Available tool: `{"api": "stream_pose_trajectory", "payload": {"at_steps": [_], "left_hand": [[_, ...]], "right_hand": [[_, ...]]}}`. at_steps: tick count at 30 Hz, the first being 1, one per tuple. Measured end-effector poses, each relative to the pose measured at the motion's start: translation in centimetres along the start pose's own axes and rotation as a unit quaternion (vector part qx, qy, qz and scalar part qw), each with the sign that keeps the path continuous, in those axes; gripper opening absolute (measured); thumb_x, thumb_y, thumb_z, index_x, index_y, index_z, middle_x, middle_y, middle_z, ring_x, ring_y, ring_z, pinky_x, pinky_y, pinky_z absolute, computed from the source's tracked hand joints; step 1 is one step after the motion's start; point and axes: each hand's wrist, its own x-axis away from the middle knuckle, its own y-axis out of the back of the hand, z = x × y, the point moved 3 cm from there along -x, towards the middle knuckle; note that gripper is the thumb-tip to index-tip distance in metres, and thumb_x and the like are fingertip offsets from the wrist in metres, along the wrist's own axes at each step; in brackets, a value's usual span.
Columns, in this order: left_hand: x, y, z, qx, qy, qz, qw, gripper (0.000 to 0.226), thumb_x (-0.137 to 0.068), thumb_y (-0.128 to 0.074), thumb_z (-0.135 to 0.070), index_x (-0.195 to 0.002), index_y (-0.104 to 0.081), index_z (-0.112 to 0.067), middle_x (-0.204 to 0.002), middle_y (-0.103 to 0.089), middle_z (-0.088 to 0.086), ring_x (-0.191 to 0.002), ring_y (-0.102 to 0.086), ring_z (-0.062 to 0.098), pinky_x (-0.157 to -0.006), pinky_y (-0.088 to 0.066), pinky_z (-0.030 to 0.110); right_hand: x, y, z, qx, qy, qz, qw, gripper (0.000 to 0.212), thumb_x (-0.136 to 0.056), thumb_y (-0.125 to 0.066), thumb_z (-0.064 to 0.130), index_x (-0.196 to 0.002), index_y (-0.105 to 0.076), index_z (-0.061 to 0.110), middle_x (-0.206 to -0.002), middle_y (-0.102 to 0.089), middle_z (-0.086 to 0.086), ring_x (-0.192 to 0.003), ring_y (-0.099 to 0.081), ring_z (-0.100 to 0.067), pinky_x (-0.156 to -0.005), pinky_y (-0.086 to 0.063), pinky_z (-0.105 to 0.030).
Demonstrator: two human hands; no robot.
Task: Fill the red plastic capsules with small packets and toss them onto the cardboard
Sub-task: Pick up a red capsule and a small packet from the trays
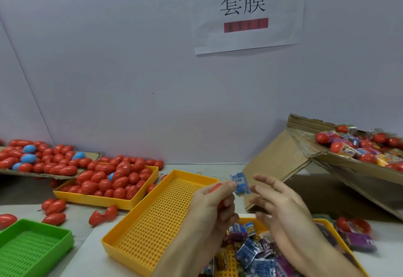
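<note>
Low in the centre of the frame, the left hand (214,207) is curling around a red capsule (214,188), which is showing only as a red sliver between its fingers, while its thumb and forefinger are pinching the left edge of a small blue packet (240,184). The right hand (275,200) is hovering just right of that packet with its fingers spread and relaxed, gripping nothing; whether a fingertip is touching the packet cannot be told. Beneath both hands, at the bottom of the frame, a yellow tray of mixed packets (257,252) is lying partly hidden by the wrists. Left of it, an empty perforated yellow tray (157,217) is sitting at a slant, and a green tray (30,248) is filling the lower left corner. Farther left, another yellow tray (109,198) is holding a heap of red capsules, with more lying on a flat cardboard sheet (91,155) at the left edge. At the right edge, a tilted cardboard box (283,156) is carrying filled capsules and packets.
</note>
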Motion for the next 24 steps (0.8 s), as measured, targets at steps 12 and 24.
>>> {"api": "stream_pose_trajectory", "payload": {"at_steps": [12, 24], "left_hand": [[-0.1, 0.6, 0.2, 0.004, 0.017, -0.035, 0.999, 0.033, -0.086, -0.069, -0.013, -0.056, -0.057, -0.017, -0.057, -0.039, 0.0, -0.045, -0.03, 0.012, -0.045, -0.029, 0.025], [-0.3, 0.8, 0.5, 0.033, 0.053, -0.042, 0.997, 0.027, -0.082, -0.071, -0.012, -0.055, -0.067, -0.016, -0.057, -0.04, 0.001, -0.044, -0.03, 0.013, -0.043, -0.031, 0.025]], "right_hand": [[1.0, -0.6, 0.6, 0.206, 0.179, 0.035, 0.961, 0.023, -0.096, -0.058, 0.012, -0.088, -0.075, 0.027, -0.073, -0.069, 0.011, -0.068, -0.06, 0.0, -0.065, -0.046, -0.022], [1.9, -0.8, 1.7, 0.406, 0.447, 0.012, 0.797, 0.01, -0.078, -0.072, 0.033, -0.08, -0.079, 0.026, -0.092, -0.058, 0.01, -0.076, -0.051, -0.012, -0.059, -0.036, -0.009]]}}
